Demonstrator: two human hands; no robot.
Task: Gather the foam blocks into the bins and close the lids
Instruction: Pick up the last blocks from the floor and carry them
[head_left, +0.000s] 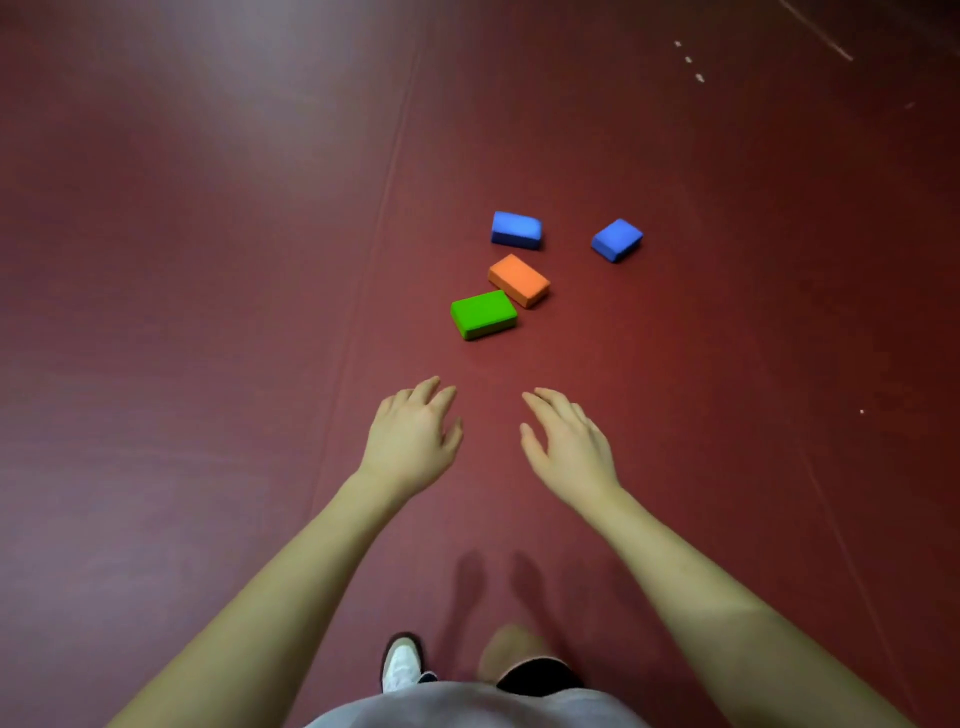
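Several foam blocks lie on the dark red floor ahead of me. A green block (483, 314) is nearest, with an orange block (519, 280) touching its far right corner. Behind them sits a blue block (516, 229), and a second blue block (617, 239) lies apart to the right. My left hand (413, 439) and my right hand (569, 446) reach forward side by side, short of the green block. Both have relaxed, spread fingers and hold nothing. No bin is in view.
The red floor (208, 312) stretches all round, with a seam (374, 244) running away on the left of the blocks. My white shoe (401, 665) and a knee (511, 652) show at the bottom edge. Small white specks (689, 60) lie far right.
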